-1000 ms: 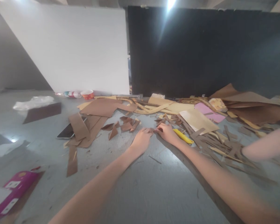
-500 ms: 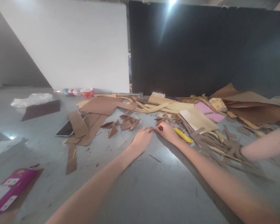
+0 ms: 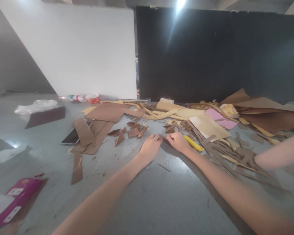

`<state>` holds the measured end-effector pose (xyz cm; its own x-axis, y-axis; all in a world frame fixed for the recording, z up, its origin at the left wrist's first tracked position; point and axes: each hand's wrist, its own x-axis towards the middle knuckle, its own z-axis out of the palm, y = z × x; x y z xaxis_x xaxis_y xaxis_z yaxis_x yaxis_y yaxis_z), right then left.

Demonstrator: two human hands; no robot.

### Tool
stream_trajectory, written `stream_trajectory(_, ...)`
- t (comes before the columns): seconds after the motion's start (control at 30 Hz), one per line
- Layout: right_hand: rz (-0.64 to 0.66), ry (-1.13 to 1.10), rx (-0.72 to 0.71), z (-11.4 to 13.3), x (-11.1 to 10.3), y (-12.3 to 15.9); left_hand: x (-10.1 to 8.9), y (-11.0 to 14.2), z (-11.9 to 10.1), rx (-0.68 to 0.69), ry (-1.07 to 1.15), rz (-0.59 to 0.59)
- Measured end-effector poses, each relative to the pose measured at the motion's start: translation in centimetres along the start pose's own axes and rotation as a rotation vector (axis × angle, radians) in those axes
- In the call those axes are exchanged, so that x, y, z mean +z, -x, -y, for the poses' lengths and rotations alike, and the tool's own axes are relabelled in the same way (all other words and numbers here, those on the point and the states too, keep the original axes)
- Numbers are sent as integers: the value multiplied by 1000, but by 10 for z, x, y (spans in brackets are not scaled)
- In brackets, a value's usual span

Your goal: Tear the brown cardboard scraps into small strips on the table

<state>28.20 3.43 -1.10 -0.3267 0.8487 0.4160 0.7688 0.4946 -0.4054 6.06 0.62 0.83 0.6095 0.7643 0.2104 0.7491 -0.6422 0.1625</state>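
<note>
My left hand (image 3: 151,146) rests low over the grey tabletop, its fingers bent together at a small folded piece of brown paper (image 3: 164,138). From the other side, my right hand (image 3: 178,142) pinches the same piece between thumb and fingers. The fingers hide most of the paper. Just beyond my left hand lie several small folded brown paper pieces (image 3: 133,131), some standing in peaks. Another brown folded piece (image 3: 170,129) sits behind my right hand. A slim yellow object (image 3: 194,143), curved like a tool handle, lies beside my right wrist.
Brown strips (image 3: 225,153) are heaped at right, where another person's forearm (image 3: 280,155) reaches in. Brown sheets (image 3: 105,112) and a pink sheet (image 3: 219,118) lie at the back. At left are a phone (image 3: 70,136), a purple packet (image 3: 22,192) and a red cup (image 3: 92,98).
The view has tilted slightly, so everything sits a little lower. My right fingers have closed from a rounded curl into a flatter pinch. Both hands stay at the paper piece.
</note>
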Motion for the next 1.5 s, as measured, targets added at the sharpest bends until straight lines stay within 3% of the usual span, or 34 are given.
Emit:
stream_trajectory(0.3, -121, 133, 37, -9, 5, 0, 3, 2, -2, -45, 56, -32)
stream_trajectory(0.47, 10, -27, -114, -3, 1, 1, 0, 4, 1, -62, 51, -64)
stream_trajectory(0.6, 102, -124, -230, 3, -4, 3, -4, 4, 0, -16, 20, -13)
stream_trajectory(0.77, -47, -271, -49, 3, -8, 0, -5, 3, -2, 34, 13, 5)
stream_trajectory(0.9, -191, -169, 13, -6, 0, -7, -4, 3, -1, 63, -25, 3)
stream_trajectory(1.13, -151, 44, 88, -21, 21, -8, -2, 2, -1, 59, -68, 22)
stream_trajectory(1.33, -57, 24, 76, -13, 13, -7, 2, 2, -2, 34, -65, -11)
stream_trajectory(1.5, -92, 5, 53, -11, 10, -8, 3, 2, -2, 25, -65, -26)
